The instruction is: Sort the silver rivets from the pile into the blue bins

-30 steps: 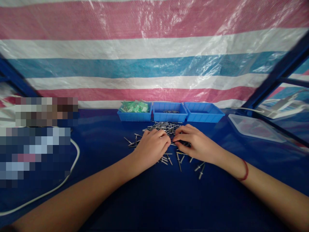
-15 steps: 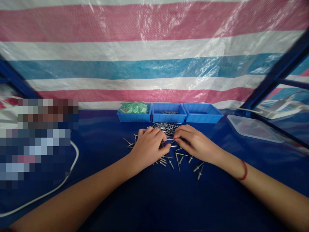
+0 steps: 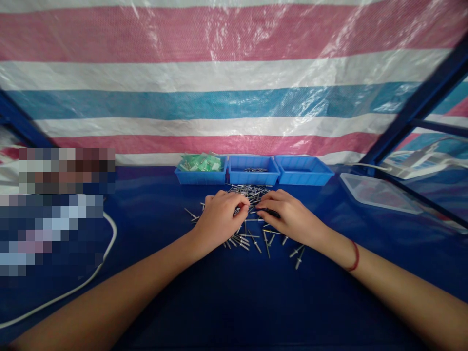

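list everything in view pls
rivets: many, mostly silvery, centre
bins: three, blue, row behind rivets
packets: several, green, left bin
metal pieces: several, silvery, middle bin
table: one, blue, below
sheet: one, red-white-blue, background
posts: two, blue, both sides
tray: one, translucent, right
unclear object: one, white, far right
cable: one, white, left
pixelated area: one, mixed colours, left
bracelet: one, red, right wrist
left hand: one, bare, at rivets
right hand: one, bare, at rivets

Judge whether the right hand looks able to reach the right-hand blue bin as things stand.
Probably yes: the right-hand blue bin stands just beyond the right hand, with only tabletop showing between them. Whether the hand, at the rivet pile, holds anything is unclear.
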Demonstrator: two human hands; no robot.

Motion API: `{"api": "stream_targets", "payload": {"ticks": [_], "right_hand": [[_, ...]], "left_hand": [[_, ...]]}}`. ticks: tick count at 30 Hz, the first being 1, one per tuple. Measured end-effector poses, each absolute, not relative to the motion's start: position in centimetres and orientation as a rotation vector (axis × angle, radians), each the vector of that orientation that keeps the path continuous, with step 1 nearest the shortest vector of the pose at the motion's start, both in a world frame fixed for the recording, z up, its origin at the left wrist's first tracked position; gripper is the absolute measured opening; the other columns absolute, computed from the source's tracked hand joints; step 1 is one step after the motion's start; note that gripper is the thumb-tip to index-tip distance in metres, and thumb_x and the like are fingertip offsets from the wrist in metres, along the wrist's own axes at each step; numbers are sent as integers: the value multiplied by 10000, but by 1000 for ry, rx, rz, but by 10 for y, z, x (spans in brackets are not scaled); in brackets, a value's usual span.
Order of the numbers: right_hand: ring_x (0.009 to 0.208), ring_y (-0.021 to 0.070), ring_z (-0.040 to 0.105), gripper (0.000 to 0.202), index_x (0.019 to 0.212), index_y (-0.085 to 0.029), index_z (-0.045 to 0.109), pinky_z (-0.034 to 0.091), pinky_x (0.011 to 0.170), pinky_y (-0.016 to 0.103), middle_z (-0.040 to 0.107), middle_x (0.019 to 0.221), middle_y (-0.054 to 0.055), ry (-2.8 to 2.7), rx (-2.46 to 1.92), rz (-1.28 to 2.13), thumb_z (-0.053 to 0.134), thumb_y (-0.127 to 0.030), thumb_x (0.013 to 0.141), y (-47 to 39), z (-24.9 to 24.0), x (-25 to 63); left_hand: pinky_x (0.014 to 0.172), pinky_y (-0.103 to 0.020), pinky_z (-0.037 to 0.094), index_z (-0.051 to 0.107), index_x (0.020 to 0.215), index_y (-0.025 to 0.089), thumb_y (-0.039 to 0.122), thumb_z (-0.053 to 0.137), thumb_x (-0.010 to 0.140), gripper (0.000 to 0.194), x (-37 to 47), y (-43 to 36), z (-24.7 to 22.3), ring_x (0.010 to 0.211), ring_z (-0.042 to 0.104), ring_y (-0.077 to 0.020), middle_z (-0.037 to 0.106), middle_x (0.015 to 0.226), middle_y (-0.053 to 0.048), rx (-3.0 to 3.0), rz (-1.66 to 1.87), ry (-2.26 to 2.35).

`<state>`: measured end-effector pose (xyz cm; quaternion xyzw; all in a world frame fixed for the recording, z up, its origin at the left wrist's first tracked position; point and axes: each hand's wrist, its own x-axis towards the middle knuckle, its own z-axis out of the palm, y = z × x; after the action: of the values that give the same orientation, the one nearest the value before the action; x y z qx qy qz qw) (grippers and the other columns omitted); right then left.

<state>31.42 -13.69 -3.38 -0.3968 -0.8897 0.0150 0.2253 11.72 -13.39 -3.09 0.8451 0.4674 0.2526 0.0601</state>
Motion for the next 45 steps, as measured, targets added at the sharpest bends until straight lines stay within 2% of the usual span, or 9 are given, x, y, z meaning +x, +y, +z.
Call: {"api": "stream_targets", "payload": {"ticks": [3,7,16,19,25,32,35,40,45], "right_hand": [[802,192,543,222,828,-154,659,428,743,347,624,858,84,-2479,-1073,41,461,-225,897,-135,-35,313],[821,196,530,216,868,-141,629,411,749,351,615,856,95,-2476,-1065,10,433,-222,910,-137,-35,310],[807,183,528,174,850,-175,658,389,738,325,619,827,62,-2523,-1064,82,507,-252,887,-136,-34,313],[791,182,521,191,825,-164,635,383,729,326,614,798,63,-2522,-1066,61,474,-236,900,-137,-34,312],[849,207,526,205,889,-168,591,388,735,354,622,882,85,-2419,-1009,-70,409,-255,928,-146,-26,311],[666,137,564,206,845,-185,587,462,598,265,615,750,20,-1923,-1059,479,579,-390,833,-150,-24,308],[678,139,575,208,826,-181,602,479,619,274,626,755,20,-1822,-1003,699,583,-388,827,-151,-25,304],[661,132,569,183,818,-178,611,476,608,279,620,736,15,-1803,-965,712,580,-357,831,-154,-24,302],[734,156,604,158,893,-191,627,501,643,303,649,822,37,-1841,-949,650,575,-330,839,-154,-24,304]], "left_hand": [[756,-356,344,653,870,244,285,527,857,133,120,-138,-31,900,546,-218,673,893,12,2666,698,1366],[780,-374,340,676,906,248,349,534,864,179,121,-141,-33,944,526,-229,653,953,-10,2763,635,1323],[772,-379,348,671,897,233,336,543,862,168,124,-142,-31,961,527,-242,643,966,-15,2777,596,1358],[775,-385,352,671,899,239,325,538,862,163,124,-144,-30,959,530,-243,644,963,-12,2771,580,1362],[763,-361,359,664,868,212,307,464,908,225,124,-147,-28,898,553,-204,658,924,-12,2762,721,1305],[713,-287,416,644,901,209,255,531,881,124,124,-146,-26,820,591,-156,658,846,-6,2435,1122,1238],[710,-287,422,644,861,201,234,560,863,90,126,-148,-26,810,594,-159,655,825,-8,2425,1162,1176],[707,-293,429,641,836,188,250,555,864,109,128,-149,-26,764,593,-155,651,783,-11,2457,1178,1087],[731,-300,432,606,827,187,216,526,870,95,127,-148,-28,786,592,-155,646,798,-9,2458,1160,1102]]}}
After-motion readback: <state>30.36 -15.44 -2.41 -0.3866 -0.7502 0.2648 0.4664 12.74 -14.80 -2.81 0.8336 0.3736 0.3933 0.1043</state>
